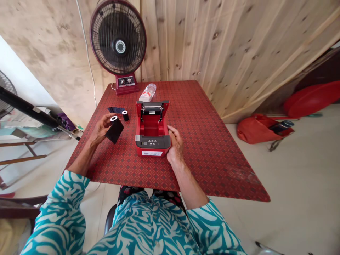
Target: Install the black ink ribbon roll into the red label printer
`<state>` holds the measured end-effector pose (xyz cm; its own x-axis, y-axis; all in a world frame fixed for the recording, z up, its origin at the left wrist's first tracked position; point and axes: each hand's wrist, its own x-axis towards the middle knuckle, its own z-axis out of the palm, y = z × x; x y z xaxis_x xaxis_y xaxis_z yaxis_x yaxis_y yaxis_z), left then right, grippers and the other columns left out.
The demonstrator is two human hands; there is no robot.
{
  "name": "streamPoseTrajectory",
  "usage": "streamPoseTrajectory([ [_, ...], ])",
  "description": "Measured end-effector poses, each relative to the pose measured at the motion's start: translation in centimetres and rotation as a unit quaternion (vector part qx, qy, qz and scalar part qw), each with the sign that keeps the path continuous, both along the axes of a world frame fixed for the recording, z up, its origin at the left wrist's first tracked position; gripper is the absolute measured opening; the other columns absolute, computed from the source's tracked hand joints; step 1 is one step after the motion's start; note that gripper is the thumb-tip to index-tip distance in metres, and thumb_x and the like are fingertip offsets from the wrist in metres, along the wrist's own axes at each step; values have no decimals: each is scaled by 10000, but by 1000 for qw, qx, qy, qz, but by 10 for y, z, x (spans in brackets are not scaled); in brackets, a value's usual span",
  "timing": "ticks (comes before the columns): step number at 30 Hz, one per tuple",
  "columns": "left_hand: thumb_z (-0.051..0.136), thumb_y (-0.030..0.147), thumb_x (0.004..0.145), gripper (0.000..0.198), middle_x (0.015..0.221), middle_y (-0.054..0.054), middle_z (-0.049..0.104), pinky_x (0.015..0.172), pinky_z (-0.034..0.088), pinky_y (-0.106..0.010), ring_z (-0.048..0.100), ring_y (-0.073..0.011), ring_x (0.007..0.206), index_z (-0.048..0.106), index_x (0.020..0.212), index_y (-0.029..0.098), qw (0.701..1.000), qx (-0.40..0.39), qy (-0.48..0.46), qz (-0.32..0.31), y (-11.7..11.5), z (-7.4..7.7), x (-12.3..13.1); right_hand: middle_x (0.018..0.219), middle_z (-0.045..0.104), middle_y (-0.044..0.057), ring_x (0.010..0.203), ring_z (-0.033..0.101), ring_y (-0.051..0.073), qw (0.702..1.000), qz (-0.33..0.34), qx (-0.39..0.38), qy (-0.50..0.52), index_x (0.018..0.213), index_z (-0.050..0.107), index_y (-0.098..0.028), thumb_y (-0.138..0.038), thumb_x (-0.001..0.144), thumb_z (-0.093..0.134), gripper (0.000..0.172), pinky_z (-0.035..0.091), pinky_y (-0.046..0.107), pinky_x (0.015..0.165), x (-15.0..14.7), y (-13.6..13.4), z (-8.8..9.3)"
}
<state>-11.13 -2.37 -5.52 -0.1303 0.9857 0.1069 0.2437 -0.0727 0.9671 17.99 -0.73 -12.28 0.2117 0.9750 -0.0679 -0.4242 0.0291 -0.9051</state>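
Observation:
A small red and dark grey receipt printer [153, 142] sits on the table with its lid raised toward the back. Its red paper compartment shows nothing inside. Along the printer's right side, my right hand [175, 146] grips the casing, its fingers partly hidden. Left of the printer, my left hand [101, 128] holds a black paper roll [115, 131] with a white core, tilted and a little above the tabletop. Behind that roll stands a smaller black roll [125, 115] with a white end. A dark, shiny strip [114, 109] lies beside it.
The red patterned table [212, 152] meets a wooden wall. At its back left stands a maroon fan [119, 46]; a clear plastic bottle [148, 92] lies behind the printer. An orange-red bag [255, 129] rests on the floor at right. A black pole [39, 114] slants in from the left.

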Motion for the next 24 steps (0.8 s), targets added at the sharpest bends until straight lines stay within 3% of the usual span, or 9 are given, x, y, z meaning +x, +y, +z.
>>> streamPoseTrajectory([
  [5,801,593,734,627,1176,-137,742,873,593,-350,714,-262,1070,630,1181,187,991,31,72,-111,-9,47,51,938,756,22,816,646,188,1000,13,1,7,1027,708,-237,-533,721,703,427,518,347,757,-2,2,-1],
  [8,743,535,803,585,1220,-124,730,949,572,-381,692,-270,1111,662,1260,180,970,47,169,-169,1,58,83,956,755,27,849,657,202,1000,26,0,0,1047,707,-239,-533,746,681,422,530,358,773,-2,2,0],
  [12,699,381,834,509,1231,-107,747,1033,531,-397,690,-263,1139,662,1296,171,941,28,275,-195,20,55,109,1047,761,37,959,673,220,1000,22,6,-6,1036,729,-250,-486,775,651,360,543,392,882,-2,0,5],
  [17,640,298,863,402,1231,-84,761,1022,535,-372,716,-243,1110,699,1242,180,896,-17,388,-215,39,49,119,1122,760,27,1086,661,225,1000,0,17,-11,1012,747,-262,-418,792,631,294,477,444,1072,-3,-1,9],
  [24,658,306,863,322,1150,-28,799,918,530,-297,735,-249,1086,774,1163,297,753,-70,597,-268,60,53,136,1092,769,24,1053,672,222,1000,5,25,-9,1024,737,-259,-420,796,615,305,510,435,1023,-2,-2,12],
])
